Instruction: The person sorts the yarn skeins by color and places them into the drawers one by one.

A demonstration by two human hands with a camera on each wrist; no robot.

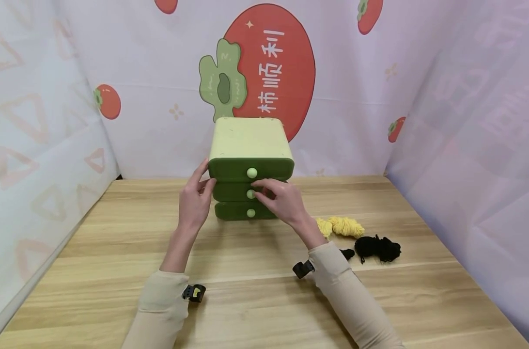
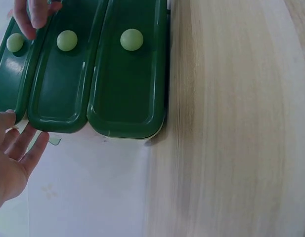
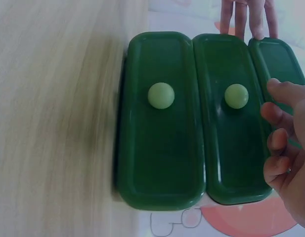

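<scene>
Head view — one cabinet (image 1: 250, 138), three knobbed drawers (image 1: 231, 192), relaxed left hand (image 1: 194, 200) touching it, right hand (image 1: 286, 199) loose — empty

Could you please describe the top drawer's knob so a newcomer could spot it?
On the wooden table stands a cabinet with three green drawer fronts. The top drawer's pale knob is the highest of three matching ones, nearest the cream roof.

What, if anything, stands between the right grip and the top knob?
Nothing visible does: the head view shows the top knob bare, with the right grip close by. The left grip is at the cabinet's left side, out of the way.
</scene>
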